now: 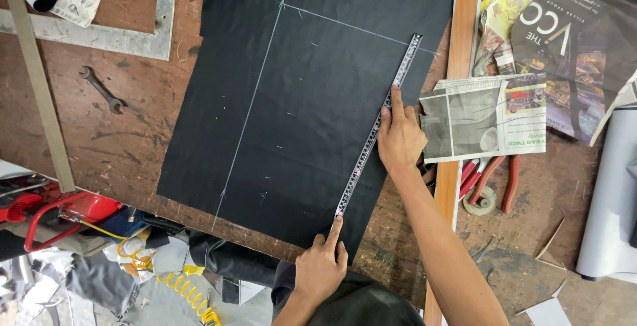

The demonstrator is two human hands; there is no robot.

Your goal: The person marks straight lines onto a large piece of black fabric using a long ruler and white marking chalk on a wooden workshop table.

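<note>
Right now both hands are pinning a long metal ruler flat against a black sheet spread over the worn wooden desk. The left hand is mostly curled, with only its forefinger stretched out and pressing on the ruler's near end; it grips nothing. The right hand sits farther up, its forefinger laid along the ruler's edge and the other fingers resting loosely on the sheet beside it, pressing rather than grasping. The ruler runs slantwise away from the left hand, past the right hand, to end close to the sheet's far right edge. Pale chalk lines cross the sheet well to the left of both hands. Just right of the right hand lies a folded newspaper over a long wooden strip, with red-handled pliers just below the paper. Far to the left of the hands a small spanner lies on the bare desk, and beyond it a steel square.
</note>
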